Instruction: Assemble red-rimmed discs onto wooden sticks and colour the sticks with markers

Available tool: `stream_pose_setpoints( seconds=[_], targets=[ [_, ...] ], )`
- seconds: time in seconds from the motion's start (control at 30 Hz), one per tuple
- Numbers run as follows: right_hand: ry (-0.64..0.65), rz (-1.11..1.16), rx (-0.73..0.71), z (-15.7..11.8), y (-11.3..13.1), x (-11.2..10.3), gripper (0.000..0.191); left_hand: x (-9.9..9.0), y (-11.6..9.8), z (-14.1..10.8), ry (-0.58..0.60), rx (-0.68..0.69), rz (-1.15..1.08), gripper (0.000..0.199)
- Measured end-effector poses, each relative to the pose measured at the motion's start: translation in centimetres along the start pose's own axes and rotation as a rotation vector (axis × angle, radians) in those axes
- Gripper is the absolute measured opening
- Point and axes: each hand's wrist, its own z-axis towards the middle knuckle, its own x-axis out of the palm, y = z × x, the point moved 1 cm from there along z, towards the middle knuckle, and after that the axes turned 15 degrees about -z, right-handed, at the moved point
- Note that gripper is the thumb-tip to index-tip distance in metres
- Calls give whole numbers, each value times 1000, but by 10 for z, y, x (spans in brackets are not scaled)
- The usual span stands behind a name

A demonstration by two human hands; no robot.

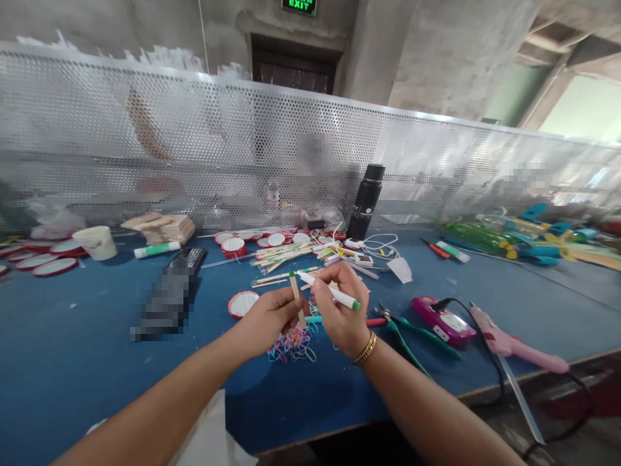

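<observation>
My left hand [272, 318] is closed on a flat wooden stick [297, 296], which stands nearly upright with a green mark at its top end. My right hand [342, 310] grips a white marker [337, 295] with a green end; its tip points left, close to the green top of the stick. Whether the tip touches the wood is too small to tell. Beneath the hands lies a heap of colourful rubber bands [294, 343]. Behind them are many wooden sticks [279, 257], some with green marks.
Round red-rimmed discs [243, 303] lie on the blue table [194, 382]. Green-handled pliers [407, 336], a purple box [444, 320] and a pink glue gun [517, 343] are at right. A black bottle [365, 204] stands behind; a white cup [96, 243] is at left.
</observation>
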Motion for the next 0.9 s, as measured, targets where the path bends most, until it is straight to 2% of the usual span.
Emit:
stream_pose_setpoints(
  seconds=[0.17, 0.4, 0.5, 0.7, 0.9],
  targets=[
    [-2, -11, -29, 0, 0, 0, 9, -1, 1, 0, -5, 3, 3, 31],
    [-15, 0, 18, 2, 0, 1, 11, -1, 1, 1, -17, -20, 13, 26],
    [28, 48, 43, 0, -5, 6, 8, -2, 2, 2, -18, -7, 6, 25],
    [122, 32, 17, -1, -14, 11, 20, -5, 4, 4, -32, 26, 33, 29],
    [120, -32, -32, 0, -18, 13, 15, -7, 3, 6, -63, 63, 56, 31]
  ],
)
